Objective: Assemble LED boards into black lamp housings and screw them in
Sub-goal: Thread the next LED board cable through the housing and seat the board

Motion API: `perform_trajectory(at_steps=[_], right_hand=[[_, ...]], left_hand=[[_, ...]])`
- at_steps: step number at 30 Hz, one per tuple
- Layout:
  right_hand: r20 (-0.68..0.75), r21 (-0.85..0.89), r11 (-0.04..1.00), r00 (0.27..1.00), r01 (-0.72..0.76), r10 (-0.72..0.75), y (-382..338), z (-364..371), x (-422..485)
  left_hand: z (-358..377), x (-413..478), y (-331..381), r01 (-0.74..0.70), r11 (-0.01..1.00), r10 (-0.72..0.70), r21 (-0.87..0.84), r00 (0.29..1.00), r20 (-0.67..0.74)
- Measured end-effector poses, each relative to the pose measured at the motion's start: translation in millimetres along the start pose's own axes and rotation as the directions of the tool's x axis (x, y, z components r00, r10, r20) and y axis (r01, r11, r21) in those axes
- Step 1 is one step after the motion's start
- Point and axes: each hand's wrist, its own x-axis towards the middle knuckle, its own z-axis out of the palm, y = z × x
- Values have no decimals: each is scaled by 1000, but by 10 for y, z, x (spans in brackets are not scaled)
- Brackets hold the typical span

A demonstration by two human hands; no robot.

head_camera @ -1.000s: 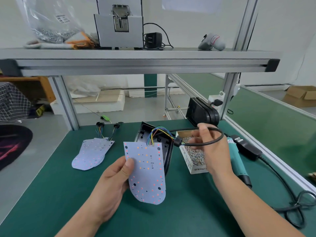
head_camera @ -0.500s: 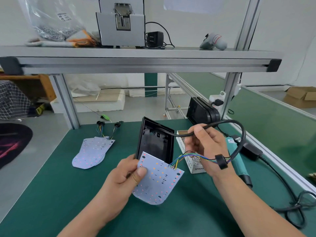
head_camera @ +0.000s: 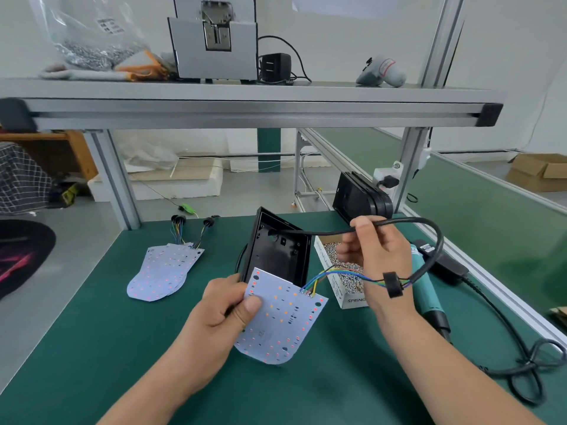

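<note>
An LED board (head_camera: pixel 282 323) is gripped in the left hand (head_camera: pixel 219 317) low over the green bench (head_camera: pixel 92 348), with the thumb pressed on its face and the fingers curled beneath. Its upper edge lies against the bottom of a black lamp housing (head_camera: pixel 277 250), which stands tilted with its open side toward the camera. It cannot be told for sure whether the same hand also steadies the housing. A black cable (head_camera: pixel 408 222) is pinched in the fingers of the right hand (head_camera: pixel 377 259) beside the housing. The cable runs out of the housing, loops round and ends in coloured wires (head_camera: pixel 340 272) joined to the board. A box of screws (head_camera: pixel 352 300) stands behind that hand.
</note>
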Motion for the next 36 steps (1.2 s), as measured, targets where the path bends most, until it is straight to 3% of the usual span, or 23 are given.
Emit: perform_trajectory(at_steps=[3,5,9,13,16,21,25,29,31,33,35,36], right_hand=[[211,214,962,970,-167,121,-35,1,1],[299,189,958,942,-217,155,-3,40,-40],[244,-32,983,953,-179,182,51,36,-27],[384,-25,960,884,-279,267,27,100,-111],[445,-138,965,856,-223,261,105,216,-212],[398,46,951,879,-305,262,93,106,-135],[193,122,969,962,-216,191,127,0,-29],[77,154,979,989,-135,124,122,-48,-2],[230,37,989,964,-143,131,93,19,-51],[429,-287,955,902,75,58,123,42,-110],[448,-533,759,886,374,-123,175,22,-106],[407,-539,750,898,383,-166,179,20,-103]], left_hand=[[4,17,-12,9,1000,-9,27,1000,1],[0,16,-33,13,1000,-13,23,1000,-15],[-2,-7,-62,2,1000,-1,31,1000,-26],[24,-28,10,-88,993,85,80,996,34],[81,-36,46,-174,970,168,167,984,51],[91,-64,30,-61,989,64,133,998,-21],[88,-52,90,-81,990,90,113,993,-77],[101,-55,66,-85,991,94,107,992,-82],[120,-74,20,-67,992,74,111,995,-62],[135,-90,-2,-68,992,75,108,996,-55],[143,-94,0,-48,995,54,85,996,-67],[141,-95,-1,-42,996,49,78,996,-79]])
